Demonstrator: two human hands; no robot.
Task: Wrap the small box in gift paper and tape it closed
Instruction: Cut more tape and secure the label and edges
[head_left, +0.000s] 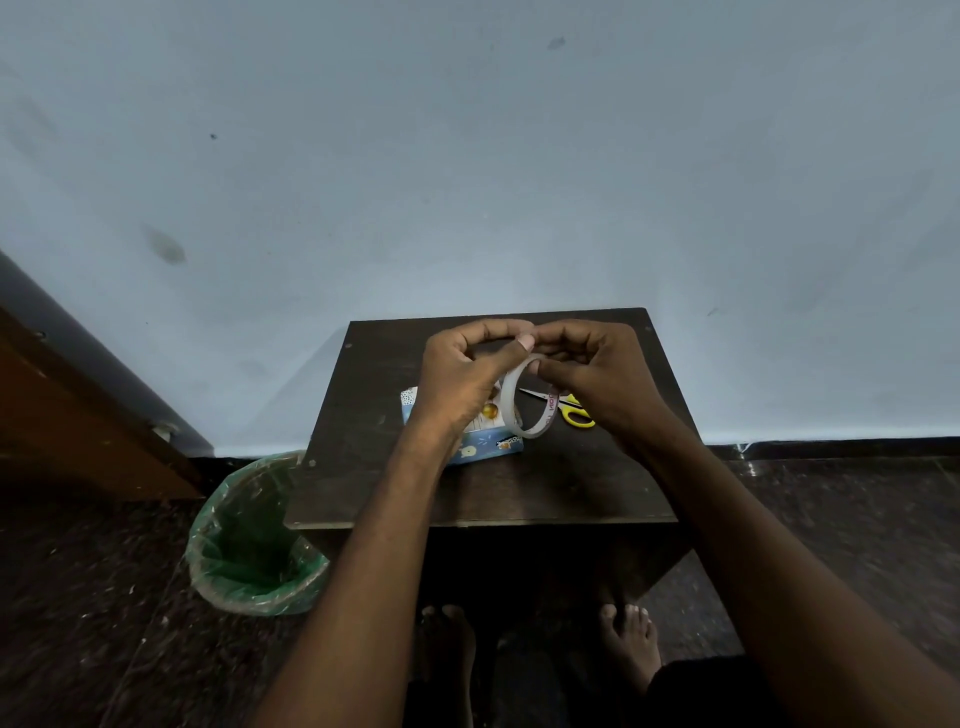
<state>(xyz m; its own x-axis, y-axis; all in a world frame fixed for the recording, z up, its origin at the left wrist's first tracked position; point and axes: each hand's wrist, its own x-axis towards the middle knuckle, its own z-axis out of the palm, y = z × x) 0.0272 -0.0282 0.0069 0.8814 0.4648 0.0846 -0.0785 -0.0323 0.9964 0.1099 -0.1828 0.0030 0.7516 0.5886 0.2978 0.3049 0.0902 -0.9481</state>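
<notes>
Both forearms are bare to the bottom edge of the view, with no sleeve, watch, bracelet or ring showing on them. The left hand (460, 374) and right hand (597, 374) are ungloved, with short, plain nails. Both feet are bare. A dark garment (717, 691) shows at the lower edge, too dim to tell its kind.

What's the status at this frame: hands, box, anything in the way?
Both hands, left hand and right hand, on tape roll, held above table. Wrapped box lies below, untouched. Scissors beside it, not obstructing.
</notes>
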